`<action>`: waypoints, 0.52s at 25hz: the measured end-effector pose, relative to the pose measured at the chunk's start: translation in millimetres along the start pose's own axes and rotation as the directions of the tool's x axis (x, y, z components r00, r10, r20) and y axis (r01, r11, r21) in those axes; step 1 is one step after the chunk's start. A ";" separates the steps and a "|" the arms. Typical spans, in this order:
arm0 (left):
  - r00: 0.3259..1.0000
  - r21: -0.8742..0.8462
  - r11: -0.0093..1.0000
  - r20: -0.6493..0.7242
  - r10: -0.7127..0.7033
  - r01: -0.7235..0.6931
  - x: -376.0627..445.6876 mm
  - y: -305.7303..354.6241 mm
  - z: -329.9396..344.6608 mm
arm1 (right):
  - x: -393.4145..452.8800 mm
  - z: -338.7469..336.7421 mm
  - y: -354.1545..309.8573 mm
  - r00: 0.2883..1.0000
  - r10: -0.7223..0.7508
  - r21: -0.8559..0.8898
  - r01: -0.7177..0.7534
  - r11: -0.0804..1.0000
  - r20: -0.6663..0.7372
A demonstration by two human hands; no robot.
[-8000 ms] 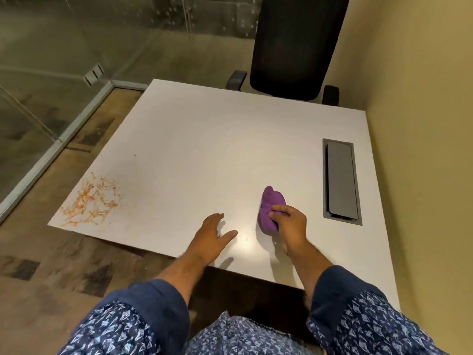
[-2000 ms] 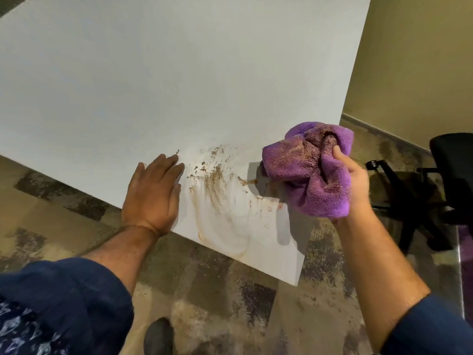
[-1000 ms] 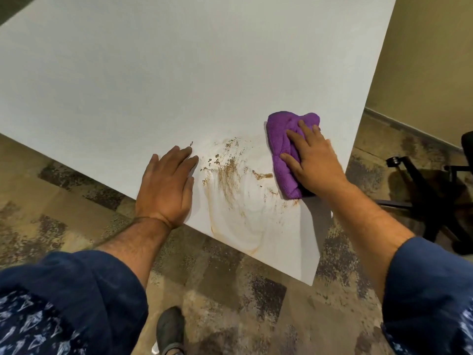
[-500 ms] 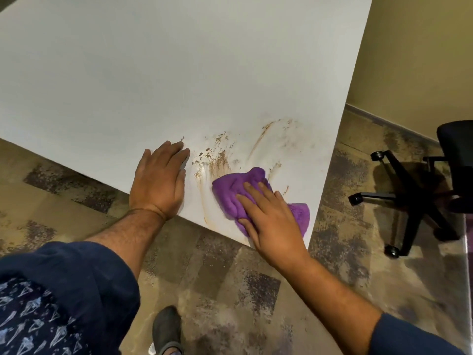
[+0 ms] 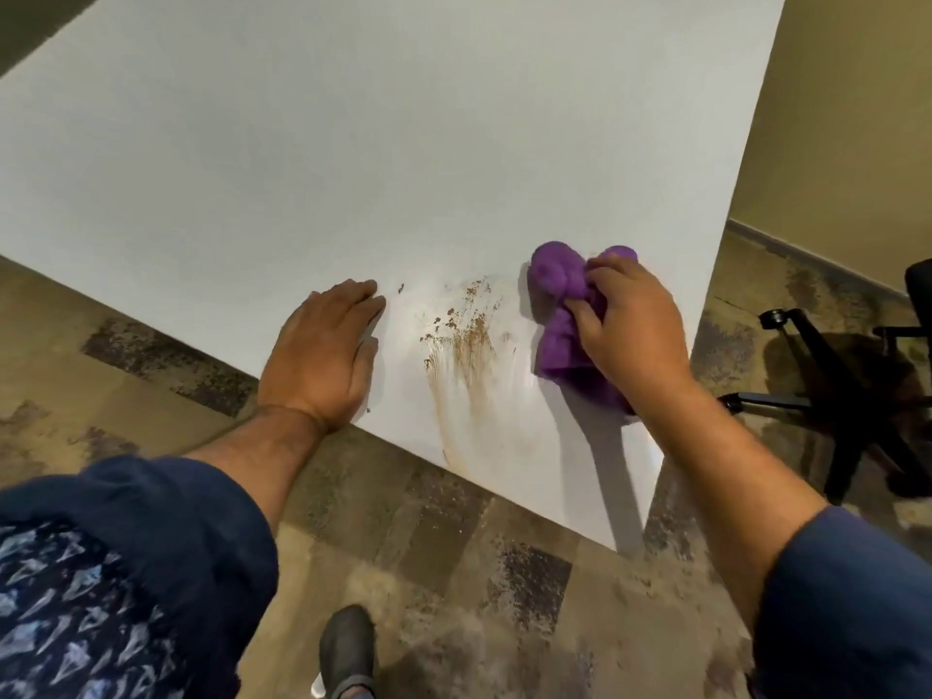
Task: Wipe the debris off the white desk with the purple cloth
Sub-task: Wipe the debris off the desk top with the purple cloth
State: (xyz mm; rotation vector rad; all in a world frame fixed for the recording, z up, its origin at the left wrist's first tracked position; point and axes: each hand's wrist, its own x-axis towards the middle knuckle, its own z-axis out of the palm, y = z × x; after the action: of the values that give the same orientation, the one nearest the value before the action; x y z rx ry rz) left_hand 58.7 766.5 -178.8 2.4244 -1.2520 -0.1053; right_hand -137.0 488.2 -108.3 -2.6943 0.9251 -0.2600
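The purple cloth (image 5: pixel 565 315) has been carried from the lower edge of the counter (image 5: pixel 403 143) back up to the right of the brown debris (image 5: pixel 461 340), bunched in the closed grip of the right hand (image 5: pixel 630 335). The left hand (image 5: pixel 323 350) is kept flat, its grip open. A smear remains in the middle, so another pass is likely needed.

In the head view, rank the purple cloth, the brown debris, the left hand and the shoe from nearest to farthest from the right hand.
1. purple cloth: gripped in the right hand.
2. brown debris: on the desk, just left of the cloth.
3. left hand: flat at the desk edge, beyond the debris.
4. shoe: down on the floor.
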 end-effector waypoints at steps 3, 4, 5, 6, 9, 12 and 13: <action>0.999 0.005 1.000 -0.020 0.025 -0.025 2.2 -4.1 -0.5 | 23.9 36.3 -21.8 0.991 -0.097 0.009 0.096 0.995 0.087; 0.999 -0.001 1.000 -0.016 0.030 -0.030 2.4 -3.3 -0.2 | 18.6 47.4 -34.2 0.988 -0.137 0.040 0.134 0.990 0.075; 1.000 -0.007 1.000 -0.008 0.016 -0.016 0.4 -1.3 -0.1 | 8.2 58.2 -48.1 0.980 -0.180 0.077 0.174 0.982 0.082; 1.000 -0.008 1.000 -0.012 0.011 -0.011 -1.0 -0.7 0.3 | -4.0 66.0 -63.2 0.973 -0.213 0.107 0.203 0.973 0.090; 1.000 -0.021 1.000 -0.009 0.012 -0.012 2.6 -2.5 -1.1 | -30.4 75.2 -85.0 0.960 -0.259 0.155 0.241 0.958 0.108; 1.000 -0.009 1.000 -0.009 0.020 -0.020 0.9 -0.2 -1.9 | -59.8 71.7 -86.9 0.952 -0.279 0.175 0.255 0.951 0.127; 1.000 -0.013 1.000 -0.011 0.021 -0.021 0.2 0.9 -2.8 | -69.6 70.9 -86.6 0.950 -0.288 0.182 0.264 0.947 0.122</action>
State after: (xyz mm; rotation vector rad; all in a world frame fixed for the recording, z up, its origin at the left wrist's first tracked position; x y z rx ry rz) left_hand 58.9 766.8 -175.8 2.3973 -1.2676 -0.0942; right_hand -123.4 611.3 -153.1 -2.6418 0.4595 -0.1810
